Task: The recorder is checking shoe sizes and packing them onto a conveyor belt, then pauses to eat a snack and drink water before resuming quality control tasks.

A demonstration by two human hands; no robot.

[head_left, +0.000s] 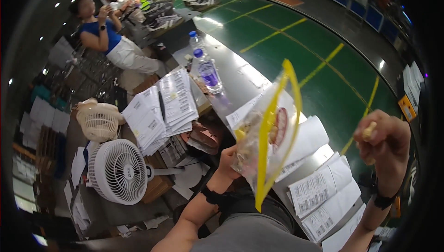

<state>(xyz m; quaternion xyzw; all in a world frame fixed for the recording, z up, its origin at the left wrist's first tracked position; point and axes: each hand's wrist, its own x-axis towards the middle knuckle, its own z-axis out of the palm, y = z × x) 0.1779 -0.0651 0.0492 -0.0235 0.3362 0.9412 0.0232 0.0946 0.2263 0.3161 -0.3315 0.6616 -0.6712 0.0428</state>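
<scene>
My left hand [226,163] is closed on the lower side of a clear plastic bag [252,143] with a wide yellow band along its opening. The bag has a red printed oval, and a few small yellowish pieces show through it near the hand. Raised at the right, apart from the bag, my right hand [388,136] has its fingers curled around a small pale-yellow piece [369,132]. What exactly this piece is, I cannot tell. Behind and below the bag, printed sheets [319,185] lie on the metal table [240,69].
Two water bottles with blue caps, the nearer one [209,74] purple-labelled, stand on the table. Stacked label sheets [173,101] and a white fan [118,171] are at left, with a beige fan [99,122] behind. Two people stand at the far left. Green floor [273,25] has yellow lines.
</scene>
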